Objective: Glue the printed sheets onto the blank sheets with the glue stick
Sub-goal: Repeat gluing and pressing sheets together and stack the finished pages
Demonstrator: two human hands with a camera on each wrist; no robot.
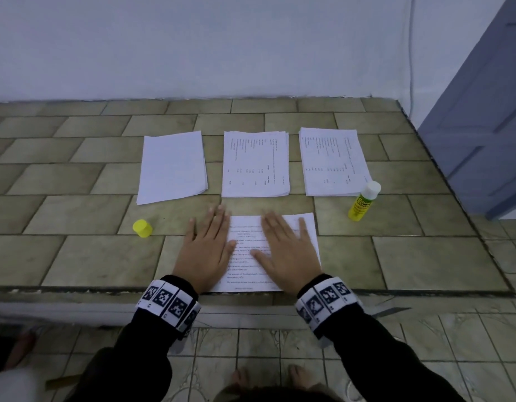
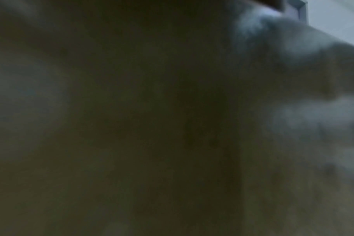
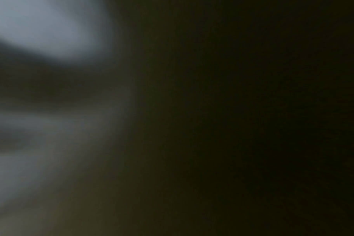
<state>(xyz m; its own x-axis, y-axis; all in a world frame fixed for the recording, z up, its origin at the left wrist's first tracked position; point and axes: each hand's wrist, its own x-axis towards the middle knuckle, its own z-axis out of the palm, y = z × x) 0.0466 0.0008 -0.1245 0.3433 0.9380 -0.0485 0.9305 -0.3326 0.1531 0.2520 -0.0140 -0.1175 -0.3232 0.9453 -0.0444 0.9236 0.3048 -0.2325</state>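
Head view: a tiled surface (image 1: pixel 77 216) meets a pale wall (image 1: pixel 193 44). A printed sheet (image 1: pixel 248 256) lies at its near edge, white with black text, under both flat, straight-fingered grips, left (image 1: pixel 206 250) and right (image 1: pixel 288 253). The glue stick (image 1: pixel 362 201) stands right of the sheet.

Wrist views: dark blur.

A printed sheet (image 1: pixel 251 256) is lying flat nearest the person; behind it a blank stack (image 1: pixel 172 166) and two printed stacks (image 1: pixel 255 163) (image 1: pixel 332 161) are sitting side by side; the uncapped yellow glue stick (image 1: pixel 362 203) is standing upright at right, its yellow cap (image 1: pixel 142 228) resting well apart at left.
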